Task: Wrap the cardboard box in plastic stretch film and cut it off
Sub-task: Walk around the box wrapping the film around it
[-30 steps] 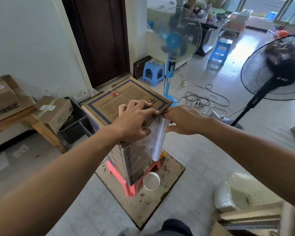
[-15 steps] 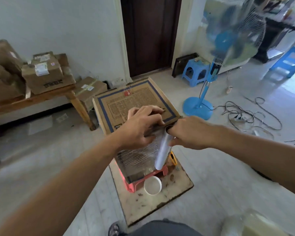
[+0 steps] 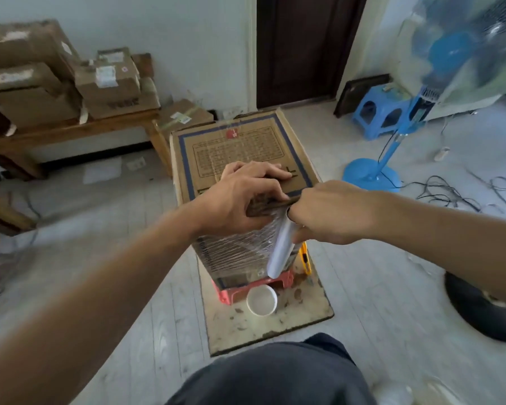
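A tall cardboard box (image 3: 240, 150) with a blue-bordered printed top stands upright on a red plastic stool (image 3: 237, 293). Clear stretch film (image 3: 231, 252) covers its near side. My left hand (image 3: 243, 197) presses on the box's near top edge, fingers curled over it. My right hand (image 3: 330, 211) grips the top of the white film roll (image 3: 279, 252), which hangs upright against the box's near right corner. A yellow utility knife (image 3: 304, 258) lies behind the roll, partly hidden.
The stool sits on a stained board (image 3: 275, 325) with a white cup (image 3: 262, 299) beside it. A blue fan (image 3: 392, 159), a blue stool (image 3: 380, 109) and loose cables (image 3: 450, 191) stand to the right. A wooden bench (image 3: 70, 133) with stacked boxes is at the left. A black fan base (image 3: 482, 308) is near right.
My view has swung leftward around the box. The film roll has travelled with my right hand along the near side, and the left hand stays pressed on the top edge.
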The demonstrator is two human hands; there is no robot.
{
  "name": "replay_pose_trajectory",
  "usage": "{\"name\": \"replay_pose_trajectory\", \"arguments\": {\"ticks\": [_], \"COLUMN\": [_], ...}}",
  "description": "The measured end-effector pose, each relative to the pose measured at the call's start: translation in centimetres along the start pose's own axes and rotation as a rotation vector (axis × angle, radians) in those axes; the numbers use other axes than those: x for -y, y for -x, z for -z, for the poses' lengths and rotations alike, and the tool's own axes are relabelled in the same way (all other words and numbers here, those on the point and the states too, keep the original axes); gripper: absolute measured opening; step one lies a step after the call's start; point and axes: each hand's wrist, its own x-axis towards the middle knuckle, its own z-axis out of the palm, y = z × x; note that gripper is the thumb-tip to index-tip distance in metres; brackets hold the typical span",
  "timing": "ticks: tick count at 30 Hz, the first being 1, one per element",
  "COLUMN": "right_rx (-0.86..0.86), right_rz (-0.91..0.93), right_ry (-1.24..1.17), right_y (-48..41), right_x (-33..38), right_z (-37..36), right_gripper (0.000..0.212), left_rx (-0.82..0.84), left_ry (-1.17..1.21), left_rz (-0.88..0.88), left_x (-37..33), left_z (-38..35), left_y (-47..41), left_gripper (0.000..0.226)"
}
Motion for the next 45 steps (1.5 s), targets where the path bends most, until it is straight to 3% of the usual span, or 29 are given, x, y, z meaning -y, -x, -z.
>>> {"name": "replay_pose_trajectory", "arguments": {"ticks": [6, 13, 20, 24, 30, 33, 38, 41, 45], "right_rx": [-0.031, -0.037, -0.096, -0.127, -0.174, -0.215, -0.241, -0.267, -0.247], "right_rz": [0.135, 0.299, 0.352, 0.353, 0.461, 0.545, 0.661, 0.71, 0.779], "right_ry": [0.015, 0.07, 0.035, 0.014, 0.008, 0.046, 0.095, 0.098, 0.083], "right_y": [-0.3, -0.5, -0.7, -0.7, -0.6, -0.6, -1.2, -1.7, -2.1], "right_x": [-1.1, -2.6, -2.9, -3.1, -4.1, -4.8, -5.6, -5.9, -5.8], "right_z": [-0.4, 0.0, -0.6, -1.0, -1.5, -1.6, -2.1, -2.2, -2.1], "right_gripper": [0.024, 0.038, 0.022, 0.02, 0.017, 0.022, 0.028, 0.025, 0.021], "left_rx": [-0.131, -0.287, -0.329, -0.586, -1.082, -1.354, -1.858, -2.057, -2.194], "left_ry": [-0.088, -0.056, -0.118, -0.314, -0.473, -0.299, 0.562, 0.841, 0.882], "left_rz": [0.192, 0.432, 0.535, 0.605, 1.088, 1.322, 1.39, 1.306, 1.188], "left_x": [-1.2, -3.5, -4.2, -4.5, -6.6, -7.4, -7.0, -6.8, -6.6], "left_z": [-0.8, -2.0, -2.5, -4.6, -10.0, -13.3, -17.1, -17.6, -18.9], "left_y": [0.9, 1.5, 1.3, 2.4, 1.9, 0.1, -4.7, -6.9, -7.6], "left_gripper": [0.054, 0.055, 0.057, 0.062, 0.105, 0.124, 0.121, 0.093, 0.051]}}
